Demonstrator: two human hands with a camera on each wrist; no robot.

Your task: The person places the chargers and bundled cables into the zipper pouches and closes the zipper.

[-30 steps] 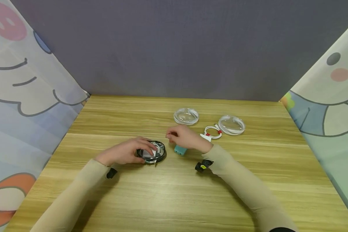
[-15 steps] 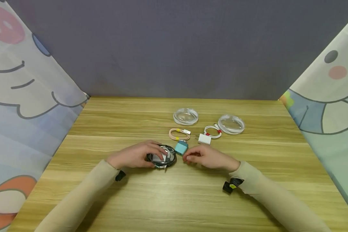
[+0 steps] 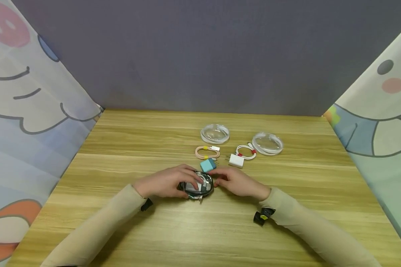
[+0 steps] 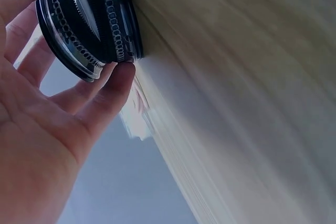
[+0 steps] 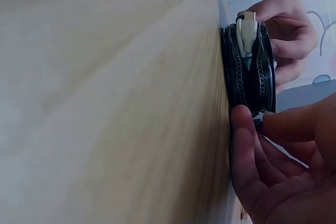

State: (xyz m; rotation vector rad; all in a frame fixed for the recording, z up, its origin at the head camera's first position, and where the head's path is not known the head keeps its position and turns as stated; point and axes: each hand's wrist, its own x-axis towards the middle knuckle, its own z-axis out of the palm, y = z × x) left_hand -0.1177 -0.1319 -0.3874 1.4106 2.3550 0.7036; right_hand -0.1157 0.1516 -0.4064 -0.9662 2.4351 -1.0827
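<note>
A round clear case with black rims [image 3: 211, 191] holds a coiled white cable and a small charger. My left hand [image 3: 168, 181] grips it from the left, fingers over the top and thumb at the near side. In the left wrist view, chain-patterned black bands run round the case [image 4: 107, 19]. A white cable plug [image 5: 247, 38] sticks out of its side. My right hand [image 3: 238, 181] is at the right edge; in the right wrist view, its thumb and fingers pinch a small dark piece at the rim. Whether that is a zipper pull I cannot tell.
Just behind the case lies a light-blue charger [image 3: 207, 165]. Beyond it are a pink cable [image 3: 200, 156] with yellow ties, a white charger [image 3: 236, 161] and a white cable [image 3: 248, 157] with red ties. Two white-rimmed clear cases [image 3: 215, 142] [image 3: 269, 152] lie farther back.
My left hand and the black-rimmed case have moved right and slightly nearer. My right hand has come back from over the pink cable to the case's right edge. The light-blue charger has shifted slightly.
</note>
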